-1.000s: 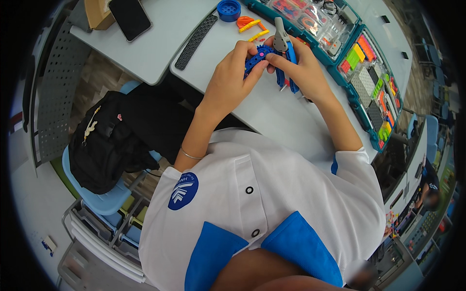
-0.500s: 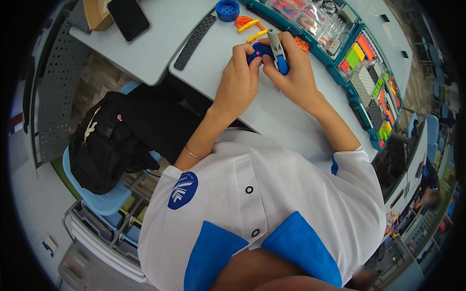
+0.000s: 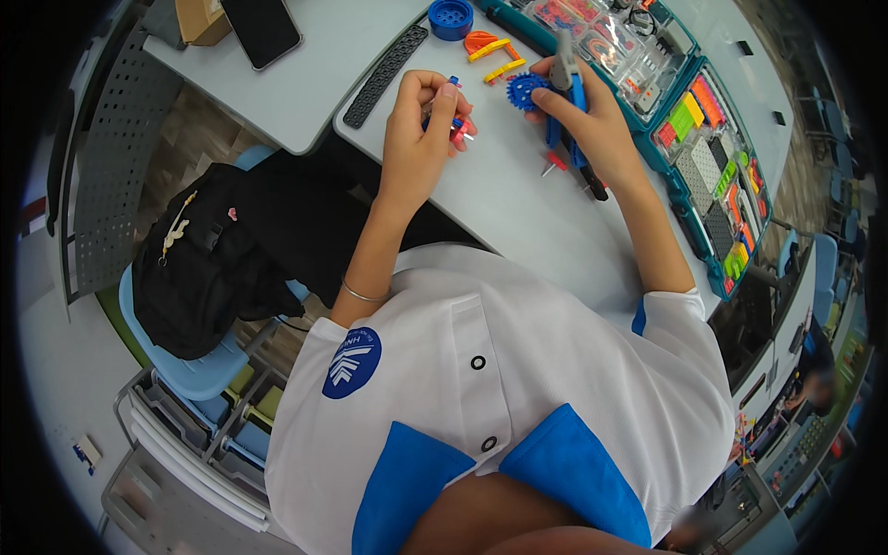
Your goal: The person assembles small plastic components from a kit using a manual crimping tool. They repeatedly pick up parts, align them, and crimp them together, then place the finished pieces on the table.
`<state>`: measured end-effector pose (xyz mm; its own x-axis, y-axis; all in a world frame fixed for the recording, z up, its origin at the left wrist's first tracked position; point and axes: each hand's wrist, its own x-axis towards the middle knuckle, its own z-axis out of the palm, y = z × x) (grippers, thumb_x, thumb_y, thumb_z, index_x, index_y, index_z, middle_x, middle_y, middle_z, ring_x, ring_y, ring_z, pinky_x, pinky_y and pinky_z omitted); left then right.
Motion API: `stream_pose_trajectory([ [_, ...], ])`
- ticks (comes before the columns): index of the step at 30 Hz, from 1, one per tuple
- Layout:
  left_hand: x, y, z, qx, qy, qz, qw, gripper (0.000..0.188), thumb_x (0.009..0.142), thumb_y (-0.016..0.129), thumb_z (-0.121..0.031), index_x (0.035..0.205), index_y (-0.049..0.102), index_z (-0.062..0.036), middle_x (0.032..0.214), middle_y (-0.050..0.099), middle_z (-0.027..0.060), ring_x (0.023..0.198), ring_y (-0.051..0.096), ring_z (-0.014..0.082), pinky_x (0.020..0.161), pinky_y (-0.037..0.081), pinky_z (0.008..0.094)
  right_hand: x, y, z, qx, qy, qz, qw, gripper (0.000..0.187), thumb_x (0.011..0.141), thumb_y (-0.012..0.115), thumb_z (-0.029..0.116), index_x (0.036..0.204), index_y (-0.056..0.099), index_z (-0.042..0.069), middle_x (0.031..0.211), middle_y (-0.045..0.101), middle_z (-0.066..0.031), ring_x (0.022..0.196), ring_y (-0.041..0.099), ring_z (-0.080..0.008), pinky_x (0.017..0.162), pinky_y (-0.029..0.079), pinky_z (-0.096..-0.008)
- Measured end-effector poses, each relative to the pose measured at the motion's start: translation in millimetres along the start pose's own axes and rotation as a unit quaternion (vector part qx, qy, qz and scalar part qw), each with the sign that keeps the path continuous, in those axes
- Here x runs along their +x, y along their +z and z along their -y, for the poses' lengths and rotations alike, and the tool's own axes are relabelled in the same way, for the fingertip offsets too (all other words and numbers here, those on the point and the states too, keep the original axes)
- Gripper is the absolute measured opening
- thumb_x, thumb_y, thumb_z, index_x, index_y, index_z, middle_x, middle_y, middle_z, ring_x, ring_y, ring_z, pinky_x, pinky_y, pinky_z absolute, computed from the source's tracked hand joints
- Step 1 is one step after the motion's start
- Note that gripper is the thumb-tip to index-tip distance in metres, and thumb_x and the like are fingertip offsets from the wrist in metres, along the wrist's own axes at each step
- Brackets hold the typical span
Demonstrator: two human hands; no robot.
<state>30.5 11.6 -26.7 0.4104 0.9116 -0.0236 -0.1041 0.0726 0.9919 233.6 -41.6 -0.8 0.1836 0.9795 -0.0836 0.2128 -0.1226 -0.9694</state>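
My left hand is closed around small red and blue pieces, with a pale pin sticking out among them; the fingers hide most of them. My right hand pinches a blue toothed gear at thumb and fingertips. The same hand also grips a grey-and-blue hand tool, seemingly pliers, with dark ends below the palm. Just under that hand, a small red piece with a metallic pin shows over the white table. The two hands are apart.
A black perforated strip, a blue wheel hub and orange-and-yellow pieces lie beyond my hands. An open teal case of sorted parts stands right. A phone lies on the left table; a black backpack sits on a blue chair.
My hands have separated: the left moved left with small red and blue pieces, the right moved right with the gear and tool. The red piece with the pin now shows below the right hand.
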Motion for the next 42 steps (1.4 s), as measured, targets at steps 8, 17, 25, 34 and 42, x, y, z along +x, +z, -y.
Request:
stream_pose_trajectory([
  [8,3,-10,6,-0.098,-0.023,-0.019,0.995,0.020,0.106,0.045,-0.021,0.104,0.046,-0.0010,0.083,0.062,0.0101,0.064,0.066,0.0158,0.051,0.053,0.0262,-7,11,2,-0.280,-0.139,0.037,0.949,0.037,0.085,0.067,0.008,0.119,0.052,0.001,0.090,0.063,-0.0220,0.080,0.062,-0.0387,0.073,0.048,-0.0431],
  [17,-5,-32,-3,-0.214,-0.085,0.009,0.973,0.022,0.103,0.046,-0.024,0.097,0.053,-0.0045,0.078,0.058,0.0102,0.060,0.060,0.0191,0.052,0.046,0.0283,-7,41,1,-0.312,-0.154,0.067,0.935,0.037,0.083,0.068,0.004,0.117,0.052,0.000,0.098,0.064,-0.0227,0.093,0.063,-0.0413,0.080,0.049,-0.0467],
  [25,-6,-27,4,-0.299,-0.101,0.023,0.949,0.027,0.105,0.043,-0.028,0.101,0.055,-0.0038,0.084,0.060,0.0090,0.068,0.059,0.0166,0.057,0.046,0.0268,-13,42,24,-0.065,-0.079,0.088,0.991,0.040,0.083,0.076,0.015,0.116,0.059,0.000,0.104,0.062,-0.0140,0.088,0.061,-0.0292,0.076,0.050,-0.0365],
  [34,-17,8,4,-0.123,-0.058,-0.015,0.991,0.033,0.109,0.034,-0.036,0.099,0.048,-0.0079,0.077,0.056,-0.0001,0.056,0.043,0.0014,0.045,0.034,0.0184,-22,56,21,-0.187,-0.249,0.041,0.949,0.037,0.081,0.079,0.016,0.111,0.062,0.001,0.093,0.065,-0.0122,0.078,0.063,-0.0247,0.072,0.051,-0.0329],
  [42,-12,12,5,-0.093,-0.025,0.031,0.995,0.034,0.107,0.042,-0.034,0.088,0.049,-0.0074,0.069,0.050,-0.0025,0.054,0.039,0.0004,0.043,0.033,0.0195,-17,43,22,-0.133,-0.124,0.095,0.979,0.032,0.084,0.076,0.019,0.106,0.061,0.002,0.083,0.064,-0.0056,0.068,0.060,-0.0119,0.065,0.049,-0.0258],
])
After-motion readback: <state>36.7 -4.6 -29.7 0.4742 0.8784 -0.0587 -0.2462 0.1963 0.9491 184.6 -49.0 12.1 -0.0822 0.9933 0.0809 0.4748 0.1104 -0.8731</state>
